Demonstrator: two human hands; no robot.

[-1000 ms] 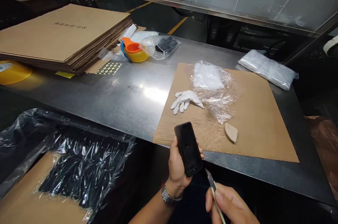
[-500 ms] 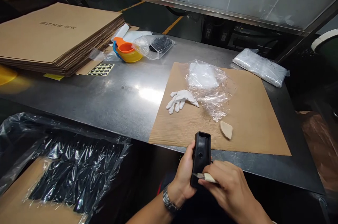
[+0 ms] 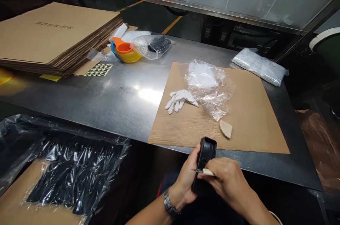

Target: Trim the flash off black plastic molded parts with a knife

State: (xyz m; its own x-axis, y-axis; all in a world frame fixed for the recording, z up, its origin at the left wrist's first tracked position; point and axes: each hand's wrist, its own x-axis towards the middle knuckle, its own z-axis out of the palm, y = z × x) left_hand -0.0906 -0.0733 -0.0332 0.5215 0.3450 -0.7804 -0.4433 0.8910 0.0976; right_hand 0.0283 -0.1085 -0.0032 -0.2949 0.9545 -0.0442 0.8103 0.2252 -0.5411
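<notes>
My left hand (image 3: 186, 175) is closed around a black plastic housing (image 3: 207, 150), a long hollow tray-like part held just off the table's front edge. In my right hand (image 3: 225, 175) is a knife (image 3: 208, 172) with a pale handle, gripped close to its short blade. The blade lies across the housing's left rim, its tip pointing at my left hand. Beyond the housing, a beige wedge-shaped pad (image 3: 225, 129) rests on a cardboard sheet (image 3: 252, 111). A white glove (image 3: 181, 100) lies further left on that sheet.
Clear plastic bags (image 3: 203, 76) lie on the cardboard, with another wrapped bundle (image 3: 259, 65) at the back right. Stacked cardboard (image 3: 61, 34), a sticker sheet (image 3: 99, 70) and a yellow-orange cup (image 3: 127, 53) occupy the steel table's left. A plastic-lined box (image 3: 77, 172) of black bagged parts stands lower left.
The housing has shifted slightly right and tilted in my left hand. The knife blade has moved up along it to the left rim. The whole view has shifted a little.
</notes>
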